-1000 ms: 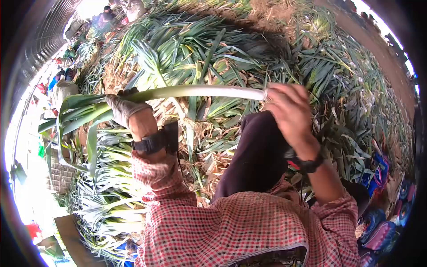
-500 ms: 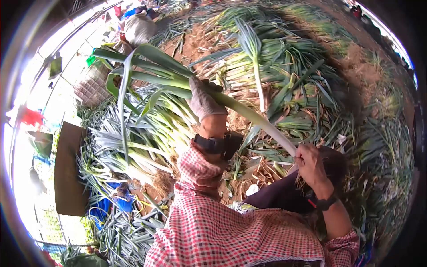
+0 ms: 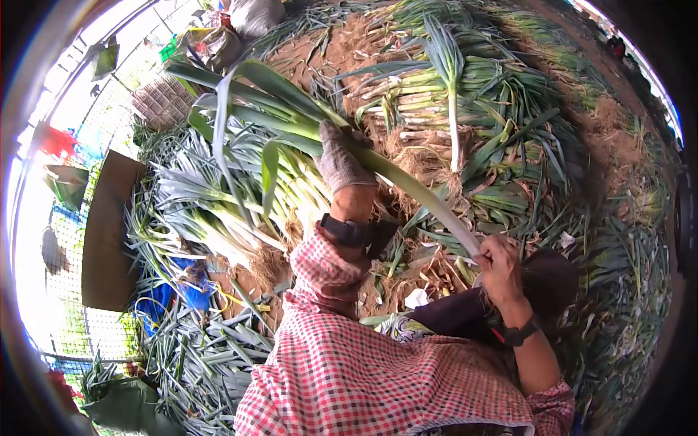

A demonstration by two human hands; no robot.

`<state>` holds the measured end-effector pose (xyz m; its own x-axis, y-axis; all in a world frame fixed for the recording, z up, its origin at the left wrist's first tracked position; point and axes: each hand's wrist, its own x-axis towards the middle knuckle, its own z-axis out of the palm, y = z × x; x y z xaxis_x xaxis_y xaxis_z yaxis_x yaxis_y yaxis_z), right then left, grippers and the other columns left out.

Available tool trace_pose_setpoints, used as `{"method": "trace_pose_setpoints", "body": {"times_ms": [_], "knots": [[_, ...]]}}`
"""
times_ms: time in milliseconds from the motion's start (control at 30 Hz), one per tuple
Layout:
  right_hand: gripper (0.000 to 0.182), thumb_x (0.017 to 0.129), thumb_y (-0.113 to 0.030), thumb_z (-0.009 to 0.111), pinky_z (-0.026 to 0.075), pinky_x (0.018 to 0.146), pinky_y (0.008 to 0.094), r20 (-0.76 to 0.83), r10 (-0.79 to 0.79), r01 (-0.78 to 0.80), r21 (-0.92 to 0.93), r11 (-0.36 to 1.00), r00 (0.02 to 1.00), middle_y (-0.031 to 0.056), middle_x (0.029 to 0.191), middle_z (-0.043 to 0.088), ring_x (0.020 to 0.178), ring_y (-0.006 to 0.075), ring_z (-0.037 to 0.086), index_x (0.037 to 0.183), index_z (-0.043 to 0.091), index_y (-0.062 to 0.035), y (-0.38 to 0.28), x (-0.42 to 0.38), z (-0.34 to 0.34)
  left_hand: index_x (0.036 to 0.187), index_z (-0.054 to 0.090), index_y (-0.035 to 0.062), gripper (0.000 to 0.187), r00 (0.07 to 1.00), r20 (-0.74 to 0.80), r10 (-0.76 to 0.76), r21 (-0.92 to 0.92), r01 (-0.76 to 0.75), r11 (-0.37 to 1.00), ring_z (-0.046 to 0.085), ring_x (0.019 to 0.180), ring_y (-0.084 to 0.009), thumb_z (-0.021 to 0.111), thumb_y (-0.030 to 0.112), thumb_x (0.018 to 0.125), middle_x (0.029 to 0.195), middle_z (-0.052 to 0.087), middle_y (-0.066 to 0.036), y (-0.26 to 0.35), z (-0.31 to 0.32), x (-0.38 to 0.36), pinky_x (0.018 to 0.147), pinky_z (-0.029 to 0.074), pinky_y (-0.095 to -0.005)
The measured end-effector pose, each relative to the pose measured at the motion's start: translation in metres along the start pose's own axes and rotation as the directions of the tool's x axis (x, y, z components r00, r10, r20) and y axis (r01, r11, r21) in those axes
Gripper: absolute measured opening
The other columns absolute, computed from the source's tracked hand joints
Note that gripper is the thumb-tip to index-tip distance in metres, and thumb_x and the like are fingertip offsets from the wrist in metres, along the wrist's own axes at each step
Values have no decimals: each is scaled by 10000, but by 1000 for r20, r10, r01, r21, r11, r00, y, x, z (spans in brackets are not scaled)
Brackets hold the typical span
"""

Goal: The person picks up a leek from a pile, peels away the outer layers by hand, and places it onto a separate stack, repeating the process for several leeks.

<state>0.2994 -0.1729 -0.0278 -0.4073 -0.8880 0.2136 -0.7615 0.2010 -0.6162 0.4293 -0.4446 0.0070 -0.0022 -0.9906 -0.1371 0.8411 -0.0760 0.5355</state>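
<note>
A long leek [image 3: 422,195] slants across the view, its green leaves at the upper left and its pale root end at the lower right. My left hand [image 3: 343,156], in a greyish glove, is wrapped round it where the leaves begin. At the root end, the bare fingers of my right hand [image 3: 500,267] are closed on the pale stalk. Some roots hang below that hand. To the left of my left forearm lies a pile of leeks [image 3: 218,211] with white stalks and bushy roots.
Beyond my hands is a large heap of leeks [image 3: 509,94], with a single leek [image 3: 454,123] on top. A brown board [image 3: 109,232] stands at the left by a mesh fence. Cut green leaves [image 3: 211,363] lie at the lower left, beside a blue bag [image 3: 195,287].
The camera view has shifted, so the heaps and the board appear displaced. Both hands keep their hold on the leek.
</note>
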Motion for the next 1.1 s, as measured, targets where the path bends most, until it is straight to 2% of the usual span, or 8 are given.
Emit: {"method": "trace_pose_setpoints", "body": {"times_ms": [233,433,500,667,767,967,1067,1100], "knots": [[225,717,22,604,436,717,422,-104,-189,167,-195,967,976,167,868,482,814,351,500,905,488,-19,-22,6,14,804,509,72,257,990,53,128,138,-134,981,507,460,-178,547,314,883,567,513,-45,31,-11,12,446,434,-287],[277,696,50,609,442,711,430,-22,-22,25,130,991,1000,156,860,480,833,330,492,925,475,-28,-23,5,25,871,497,66,275,999,21,38,185,-41,982,512,514,-186,564,332,870,588,497,-45,46,-31,18,519,458,-311],[263,710,40,607,456,644,413,-86,-135,139,37,990,987,166,834,478,759,328,513,944,495,-4,-18,2,28,868,490,60,284,999,36,24,113,-28,993,495,534,-175,569,332,867,619,484,-38,44,-36,21,514,454,-307],[194,709,6,606,458,633,412,-31,-41,43,68,997,999,170,793,486,752,328,517,891,538,13,-11,-2,30,911,453,120,229,996,90,-16,181,-1,983,456,614,-167,484,346,911,707,454,-30,41,-25,9,580,442,-313],[180,700,-17,612,464,610,412,-39,-93,96,81,992,995,155,737,497,706,332,522,866,547,10,-7,-4,38,881,483,52,309,994,109,-10,157,-7,988,486,570,-165,572,347,865,694,482,-45,41,-24,6,537,438,-292],[155,653,-14,637,477,602,363,192,-160,117,218,969,968,112,698,515,654,284,549,762,528,-28,-23,-14,59,955,500,72,238,986,-25,163,346,-144,927,480,578,-145,571,285,875,736,502,-43,60,-37,13,528,433,-266],[125,634,-15,622,444,557,315,511,-310,-1,520,854,802,76,678,529,597,211,530,700,520,-43,-44,-31,47,974,505,58,221,949,180,260,455,-314,833,473,570,-131,575,245,877,727,499,-42,89,-57,44,508,421,-252],[116,641,-26,632,438,553,299,554,-401,-39,620,784,729,65,668,526,595,193,530,695,531,-46,-50,-34,40,958,499,60,220,961,39,275,365,-270,891,470,564,-130,587,241,869,699,485,-38,97,-54,62,501,419,-251]]}}
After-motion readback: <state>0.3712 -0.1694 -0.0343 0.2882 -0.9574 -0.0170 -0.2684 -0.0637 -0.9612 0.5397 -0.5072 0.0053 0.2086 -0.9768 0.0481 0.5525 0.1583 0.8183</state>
